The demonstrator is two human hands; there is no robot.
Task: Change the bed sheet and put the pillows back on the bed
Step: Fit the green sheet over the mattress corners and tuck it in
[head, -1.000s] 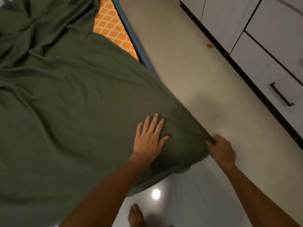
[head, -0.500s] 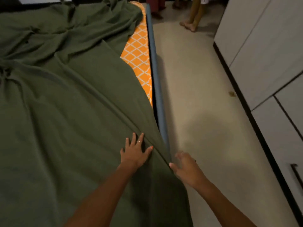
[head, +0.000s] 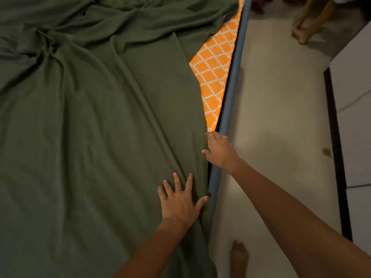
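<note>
A dark green bed sheet (head: 96,137) is spread over most of the bed, filling the left and centre of the frame, with heavy wrinkles gathered toward the upper left and smoother cloth lower down. Its right edge runs diagonally from the upper centre down to the lower centre, and beyond that edge a wedge of orange mattress cover (head: 214,73) with a white lattice pattern is left uncovered in the upper centre. The bed is bordered on the right by a blue-grey bed frame rail (head: 232,81), past which a wide strip of pale floor (head: 277,109) lies open. The left hand (head: 178,205) is laid flat on the sheet near its right edge in the lower centre, fingers spread and straight, a ring seen on one finger. The right hand (head: 219,150) is placed at the sheet's edge just above, over the rail, its fingers curled down at the hem; the fingertips are hidden, so whether the cloth is actually pinched cannot be told. Both forearms enter from the lower right. A bare foot (head: 239,257) is cut off at the bottom edge. White cabinet fronts (head: 353,81) with a dark base stand at the right, and another person's legs (head: 307,21) are partly seen at the upper right.
</note>
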